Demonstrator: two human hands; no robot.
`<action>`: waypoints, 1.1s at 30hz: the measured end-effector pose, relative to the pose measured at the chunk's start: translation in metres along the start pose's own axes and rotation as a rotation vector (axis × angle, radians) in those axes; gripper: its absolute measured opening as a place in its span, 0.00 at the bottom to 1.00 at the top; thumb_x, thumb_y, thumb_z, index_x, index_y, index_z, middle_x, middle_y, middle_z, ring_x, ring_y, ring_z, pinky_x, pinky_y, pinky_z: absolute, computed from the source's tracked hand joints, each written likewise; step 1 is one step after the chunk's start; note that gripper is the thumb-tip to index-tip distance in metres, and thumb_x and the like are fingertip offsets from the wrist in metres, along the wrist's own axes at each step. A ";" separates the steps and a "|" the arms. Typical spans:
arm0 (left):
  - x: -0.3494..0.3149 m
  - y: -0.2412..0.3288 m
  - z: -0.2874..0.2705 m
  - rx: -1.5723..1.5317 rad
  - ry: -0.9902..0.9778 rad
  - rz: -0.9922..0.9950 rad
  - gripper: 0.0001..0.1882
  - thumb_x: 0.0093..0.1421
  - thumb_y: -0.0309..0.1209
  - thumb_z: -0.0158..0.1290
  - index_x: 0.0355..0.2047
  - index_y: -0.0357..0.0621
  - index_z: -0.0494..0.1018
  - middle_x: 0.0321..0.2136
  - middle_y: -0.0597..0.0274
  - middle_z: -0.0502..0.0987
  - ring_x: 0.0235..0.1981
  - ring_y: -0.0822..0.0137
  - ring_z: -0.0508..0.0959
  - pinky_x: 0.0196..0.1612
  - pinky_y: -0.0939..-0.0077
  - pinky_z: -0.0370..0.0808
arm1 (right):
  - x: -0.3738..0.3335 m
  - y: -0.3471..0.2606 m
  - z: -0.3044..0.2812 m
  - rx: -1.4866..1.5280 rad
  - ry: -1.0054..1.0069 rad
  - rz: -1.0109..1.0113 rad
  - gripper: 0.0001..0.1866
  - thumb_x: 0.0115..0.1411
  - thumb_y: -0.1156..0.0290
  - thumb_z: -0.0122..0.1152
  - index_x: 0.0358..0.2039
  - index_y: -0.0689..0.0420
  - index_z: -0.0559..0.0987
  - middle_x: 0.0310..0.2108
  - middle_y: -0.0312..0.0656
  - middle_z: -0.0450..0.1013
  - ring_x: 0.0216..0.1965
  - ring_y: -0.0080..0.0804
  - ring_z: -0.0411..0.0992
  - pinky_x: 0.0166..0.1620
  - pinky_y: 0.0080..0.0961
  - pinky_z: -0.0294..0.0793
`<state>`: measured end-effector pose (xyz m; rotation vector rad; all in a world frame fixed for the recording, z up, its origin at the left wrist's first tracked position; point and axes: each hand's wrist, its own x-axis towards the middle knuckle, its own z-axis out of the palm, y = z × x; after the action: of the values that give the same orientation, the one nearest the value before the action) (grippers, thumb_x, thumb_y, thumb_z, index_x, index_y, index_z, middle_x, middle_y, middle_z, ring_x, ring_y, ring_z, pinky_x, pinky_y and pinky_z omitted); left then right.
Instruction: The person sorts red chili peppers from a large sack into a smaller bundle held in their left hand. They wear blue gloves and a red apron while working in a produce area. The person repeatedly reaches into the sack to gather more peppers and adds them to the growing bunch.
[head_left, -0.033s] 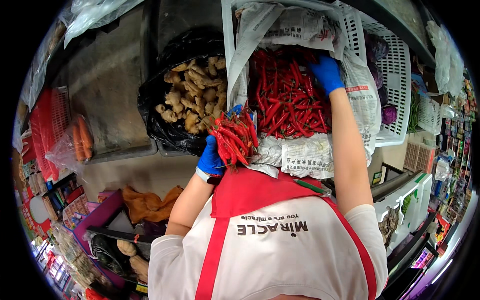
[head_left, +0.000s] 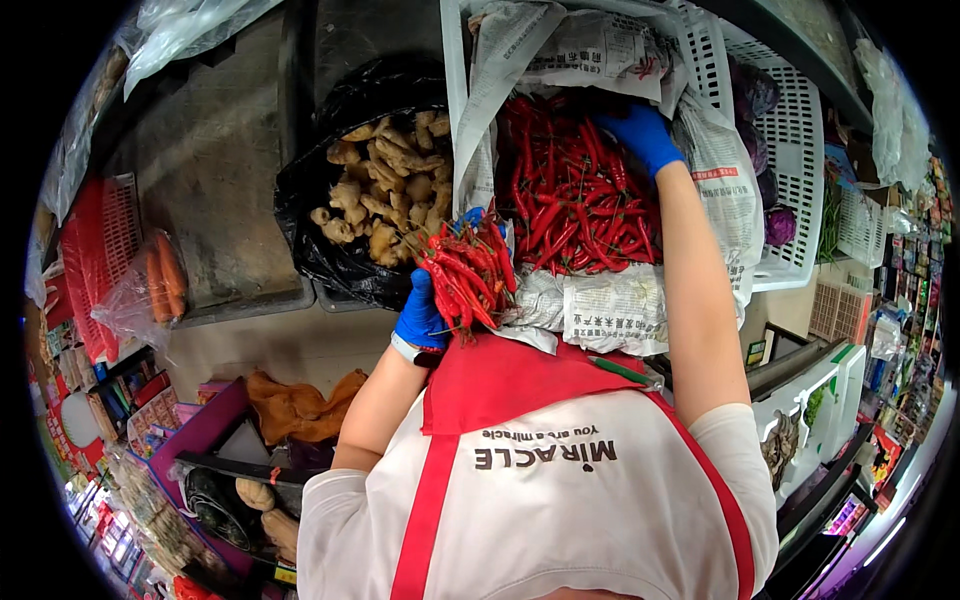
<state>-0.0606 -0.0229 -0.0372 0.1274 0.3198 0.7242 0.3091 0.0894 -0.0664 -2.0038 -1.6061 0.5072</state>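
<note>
My left hand (head_left: 422,312), in a blue glove, is closed round a bunch of red chili peppers (head_left: 468,275) just in front of my apron. The thumb shows on the near left side and blue fingertips on the far side. A crate (head_left: 458,60) lined with newspaper (head_left: 615,308) holds a heap of red chili peppers (head_left: 575,215). My right hand (head_left: 645,140), also blue-gloved, reaches into the heap's far right corner. Its fingertips are hidden among the peppers and shadow, so its grip does not show.
Left of the crate, a black plastic bag (head_left: 300,215) holds ginger (head_left: 390,190). Farther left are a dark tray (head_left: 205,190) and bagged carrots (head_left: 165,277). On the right stands a white perforated basket (head_left: 800,170) with purple cabbages (head_left: 779,227).
My right hand has shifted slightly left and away from me at the heap's far right corner. My left hand keeps its bunch of chili peppers in nearly the same place.
</note>
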 end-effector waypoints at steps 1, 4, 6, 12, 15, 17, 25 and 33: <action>-0.002 0.001 -0.002 -0.001 0.007 -0.007 0.53 0.40 0.55 0.61 0.60 0.44 0.48 0.57 0.55 0.56 0.56 0.58 0.61 0.57 0.63 0.61 | 0.006 -0.007 0.007 0.159 -0.004 -0.037 0.26 0.49 0.54 0.60 0.44 0.58 0.73 0.38 0.46 0.73 0.37 0.37 0.72 0.40 0.30 0.69; -0.002 0.000 -0.006 -0.002 0.042 -0.011 0.53 0.39 0.55 0.61 0.60 0.44 0.48 0.57 0.55 0.56 0.57 0.58 0.60 0.57 0.63 0.61 | 0.011 -0.027 0.009 0.452 -0.267 0.135 0.33 0.46 0.50 0.62 0.48 0.58 0.70 0.44 0.44 0.71 0.43 0.38 0.69 0.45 0.28 0.67; 0.000 0.001 -0.003 0.002 0.041 -0.003 0.53 0.39 0.55 0.60 0.60 0.44 0.48 0.57 0.55 0.56 0.56 0.58 0.60 0.57 0.62 0.61 | 0.012 -0.040 0.013 0.302 -0.290 0.103 0.34 0.46 0.50 0.62 0.48 0.60 0.70 0.45 0.45 0.70 0.46 0.38 0.68 0.47 0.27 0.65; 0.005 0.001 0.000 -0.018 0.013 0.014 0.52 0.40 0.54 0.61 0.59 0.44 0.48 0.56 0.55 0.57 0.55 0.58 0.62 0.56 0.61 0.63 | 0.006 -0.048 0.027 -0.034 -0.521 -0.018 0.38 0.44 0.45 0.60 0.48 0.61 0.69 0.48 0.51 0.67 0.49 0.44 0.66 0.50 0.32 0.65; -0.001 0.002 -0.009 -0.025 0.042 0.009 0.51 0.41 0.53 0.61 0.59 0.45 0.49 0.56 0.56 0.58 0.55 0.58 0.63 0.55 0.60 0.64 | -0.017 -0.062 0.014 0.068 -0.706 -0.017 0.35 0.45 0.47 0.59 0.47 0.60 0.70 0.46 0.53 0.68 0.47 0.44 0.68 0.49 0.31 0.66; -0.003 0.002 -0.008 -0.043 0.051 -0.001 0.50 0.41 0.52 0.60 0.59 0.45 0.49 0.56 0.56 0.58 0.55 0.58 0.62 0.55 0.60 0.64 | -0.048 -0.067 0.003 -0.011 -0.573 -0.119 0.30 0.46 0.50 0.60 0.44 0.57 0.73 0.42 0.50 0.71 0.43 0.46 0.69 0.46 0.32 0.67; -0.006 0.001 -0.014 -0.054 0.075 -0.018 0.50 0.41 0.53 0.60 0.59 0.45 0.48 0.56 0.56 0.58 0.55 0.58 0.63 0.56 0.60 0.63 | -0.126 -0.087 -0.043 -0.298 -0.307 -0.451 0.23 0.40 0.64 0.63 0.41 0.50 0.74 0.41 0.40 0.69 0.43 0.39 0.66 0.49 0.37 0.61; -0.004 0.006 0.004 0.069 0.101 0.007 0.52 0.40 0.55 0.59 0.59 0.44 0.48 0.56 0.57 0.58 0.54 0.58 0.63 0.56 0.61 0.64 | -0.177 -0.077 -0.047 -0.464 -0.207 -0.427 0.30 0.43 0.66 0.60 0.51 0.45 0.69 0.47 0.42 0.65 0.48 0.42 0.63 0.52 0.41 0.58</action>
<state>-0.0656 -0.0215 -0.0308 0.1580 0.4410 0.7276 0.2361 -0.0779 0.0120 -1.8664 -2.3801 0.1910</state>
